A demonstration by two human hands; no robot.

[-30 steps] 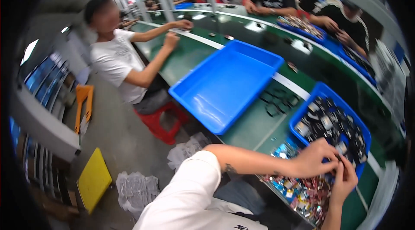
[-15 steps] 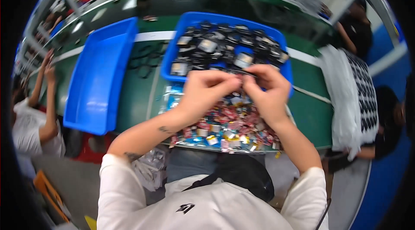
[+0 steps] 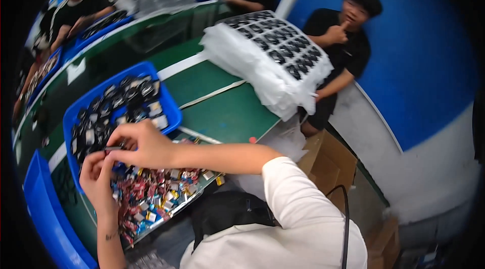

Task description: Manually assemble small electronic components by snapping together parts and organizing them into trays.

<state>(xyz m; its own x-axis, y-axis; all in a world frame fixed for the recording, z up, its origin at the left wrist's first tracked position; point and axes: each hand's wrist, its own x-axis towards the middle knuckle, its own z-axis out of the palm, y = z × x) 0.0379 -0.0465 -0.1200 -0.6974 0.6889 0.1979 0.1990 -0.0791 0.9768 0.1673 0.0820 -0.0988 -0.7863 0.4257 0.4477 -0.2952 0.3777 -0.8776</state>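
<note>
My right hand and my left hand meet over the near edge of a blue bin. Between their pinched fingertips is a small dark flat piece; its exact kind is too blurred to tell. Beyond the hands, the blue bin holds many small black device parts, some with pale square pieces on them. Closer to me, under my right forearm, lies a pile of small electronic parts in red, silver, yellow and blue. My forearms hide part of that pile.
An empty-looking long blue bin stands at the left. On the green table's far right, white plastic wrap surrounds stacked trays of black parts. A person in black sits beside it. Cardboard boxes stand on the floor at right.
My view has swung to the right, so the bins and hands now appear further left and the person beside the wrapped trays shows fully. Both hands stay together, fingertips pinched.
</note>
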